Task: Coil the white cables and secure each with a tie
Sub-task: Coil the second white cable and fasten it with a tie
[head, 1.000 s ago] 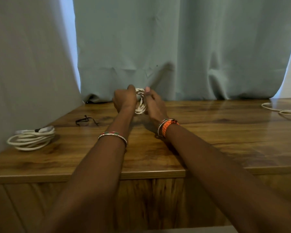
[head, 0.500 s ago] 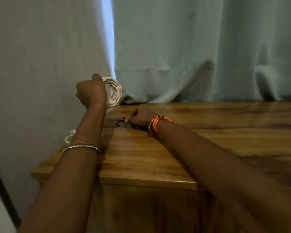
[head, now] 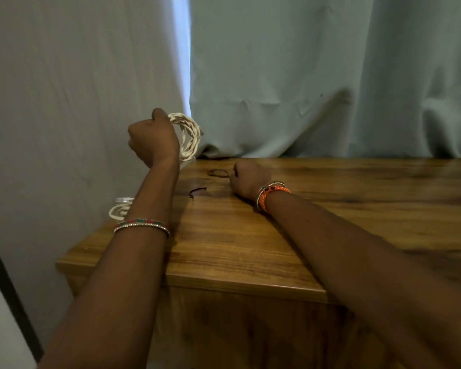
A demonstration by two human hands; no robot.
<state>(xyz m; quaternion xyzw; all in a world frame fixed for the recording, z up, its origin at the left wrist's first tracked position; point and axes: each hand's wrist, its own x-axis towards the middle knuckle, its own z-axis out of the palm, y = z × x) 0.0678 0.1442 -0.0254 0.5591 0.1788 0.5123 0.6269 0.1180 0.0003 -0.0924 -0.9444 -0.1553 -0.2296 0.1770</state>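
The left hand [head: 152,138] is raised above the tabletop's [head: 330,209] far left corner, closed around a coiled cable [head: 189,135] that hangs clear of the surface. To its right, lower, the right hand [head: 248,179] rests on the tabletop, touching a looped tie [head: 218,173] just left of its knuckles. A second tie [head: 197,191] lies nearer, between the two forearms. Another coiled cable [head: 120,209] sits at the left edge, partly behind the left forearm. Curtains [head: 304,75] hang behind the tabletop.
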